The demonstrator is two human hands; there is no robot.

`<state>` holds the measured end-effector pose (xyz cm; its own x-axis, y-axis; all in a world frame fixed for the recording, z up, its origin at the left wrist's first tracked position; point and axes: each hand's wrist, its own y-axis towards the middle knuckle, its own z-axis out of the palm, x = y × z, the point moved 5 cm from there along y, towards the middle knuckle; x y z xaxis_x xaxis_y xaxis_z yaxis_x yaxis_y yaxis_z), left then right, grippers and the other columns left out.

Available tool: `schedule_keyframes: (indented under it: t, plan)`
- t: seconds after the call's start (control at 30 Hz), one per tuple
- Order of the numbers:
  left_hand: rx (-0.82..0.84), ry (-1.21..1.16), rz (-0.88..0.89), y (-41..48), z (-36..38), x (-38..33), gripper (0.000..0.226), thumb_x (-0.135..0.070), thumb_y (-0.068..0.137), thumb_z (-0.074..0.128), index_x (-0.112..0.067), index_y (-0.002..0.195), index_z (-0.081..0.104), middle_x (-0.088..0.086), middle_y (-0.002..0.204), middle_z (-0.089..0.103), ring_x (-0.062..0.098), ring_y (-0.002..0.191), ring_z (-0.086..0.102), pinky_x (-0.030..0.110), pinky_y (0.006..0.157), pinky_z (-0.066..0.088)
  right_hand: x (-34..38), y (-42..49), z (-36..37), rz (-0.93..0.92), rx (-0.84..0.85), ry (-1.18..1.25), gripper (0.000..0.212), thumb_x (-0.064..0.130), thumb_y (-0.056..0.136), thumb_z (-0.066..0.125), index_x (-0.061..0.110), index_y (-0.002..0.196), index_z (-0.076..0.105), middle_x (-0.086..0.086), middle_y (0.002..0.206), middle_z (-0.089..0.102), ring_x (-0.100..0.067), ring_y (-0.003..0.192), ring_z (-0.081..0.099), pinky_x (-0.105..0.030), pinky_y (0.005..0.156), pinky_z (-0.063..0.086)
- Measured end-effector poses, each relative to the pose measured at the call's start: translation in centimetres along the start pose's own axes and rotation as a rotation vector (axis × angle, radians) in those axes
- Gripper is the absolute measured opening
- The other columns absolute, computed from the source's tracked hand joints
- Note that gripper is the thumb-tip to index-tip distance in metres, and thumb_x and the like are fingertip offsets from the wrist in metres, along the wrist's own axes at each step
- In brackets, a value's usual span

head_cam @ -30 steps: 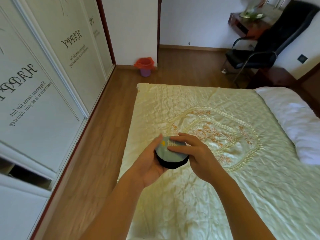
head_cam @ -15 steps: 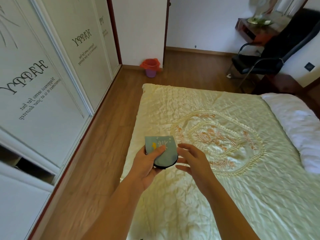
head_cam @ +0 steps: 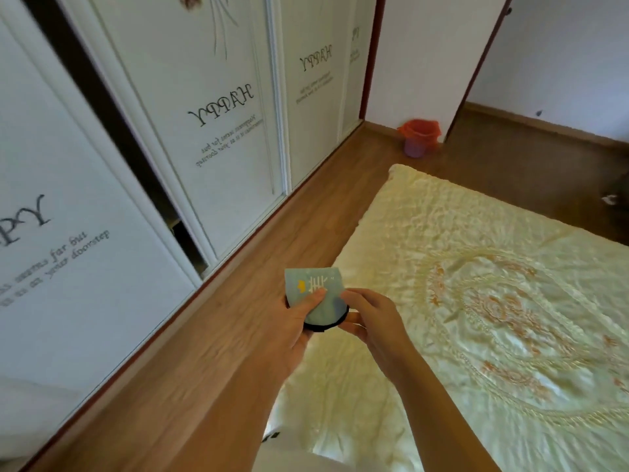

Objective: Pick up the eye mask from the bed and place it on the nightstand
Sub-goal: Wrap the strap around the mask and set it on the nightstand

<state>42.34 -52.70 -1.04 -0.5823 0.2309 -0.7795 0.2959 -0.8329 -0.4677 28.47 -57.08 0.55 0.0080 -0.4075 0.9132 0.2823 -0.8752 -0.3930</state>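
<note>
One eye mask (head_cam: 315, 299) gripped between two hands, left (head_cam: 295, 321) and right (head_cam: 372, 321), beside one bed (head_cam: 510, 301).

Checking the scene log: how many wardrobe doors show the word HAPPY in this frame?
3, printed mirrored. One partly cropped at the left edge, one on the middle door, one on the farther door. A fourth print may sit on the narrow far panel, too small to read.
</note>
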Motion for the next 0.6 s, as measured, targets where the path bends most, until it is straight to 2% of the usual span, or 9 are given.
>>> schedule_keyframes:
  t: [0.17,0.23,0.27,0.33,0.47,0.6]
  plan:
    - [-0.170,-0.090,0.083,-5.1,-5.2,0.3,0.042,-0.018,0.075,0.080,-0.008,0.114,0.065,0.019,0.109,0.073,0.037,0.104,0.068,0.061,0.100,0.046,-2.2,-2.5,5.1,0.045,0.242,-0.056,0.019,0.018,0.093,0.065,0.005,0.103,0.075,-0.007,0.089,0.080,-0.018,0.083,0.077,-0.026,0.068,0.060]
    - [-0.192,-0.080,0.103,-6.9,-6.7,0.5,0.052,-0.024,0.075,0.083,-0.006,0.120,0.063,0.025,0.116,0.069,0.043,0.110,0.064,0.066,0.101,0.042,-3.2,-3.5,6.5,0.062,0.313,-0.054,0.017,0.017,0.094,0.065,0.006,0.102,0.075,-0.004,0.087,0.080,-0.018,0.085,0.077,-0.027,0.071,0.061]
    - [-0.234,-0.081,0.112,-8.0,-7.7,0.7,0.050,-0.023,0.076,0.081,-0.004,0.119,0.063,0.026,0.117,0.069,0.043,0.109,0.064,0.066,0.101,0.042,-3.7,-4.1,7.3,0.072,0.349,-0.059,0.014,0.016,0.094,0.065,0.008,0.099,0.076,-0.003,0.086,0.080,-0.017,0.085,0.077,-0.027,0.071,0.061]
    - [-0.340,-0.104,0.130,-10.1,-9.7,1.1,0.039,-0.019,0.080,0.077,-0.002,0.114,0.065,0.025,0.112,0.071,0.043,0.106,0.066,0.064,0.099,0.045,-4.7,-5.1,8.9,0.098,0.415,-0.080,0.013,0.015,0.094,0.064,0.009,0.095,0.076,-0.006,0.088,0.080,-0.019,0.087,0.077,-0.027,0.071,0.061]
    - [-0.474,-0.127,0.167,-13.8,-12.9,1.0,0.031,-0.017,0.081,0.075,-0.001,0.107,0.067,0.026,0.110,0.071,0.044,0.104,0.066,0.061,0.096,0.047,-6.2,-6.4,12.6,0.134,0.518,-0.164,0.024,0.019,0.092,0.067,0.003,0.108,0.073,-0.019,0.105,0.077,-0.027,0.099,0.076,-0.037,0.084,0.062]
    - [-0.563,-0.176,0.200,-16.2,-16.0,0.6,0.026,-0.013,0.085,0.071,0.001,0.107,0.067,0.024,0.106,0.073,0.033,0.089,0.073,0.042,0.072,0.062,-7.7,-7.3,16.2,0.184,0.619,-0.201,0.032,0.024,0.090,0.069,0.004,0.115,0.070,-0.017,0.108,0.076,-0.027,0.101,0.075,-0.043,0.093,0.060]
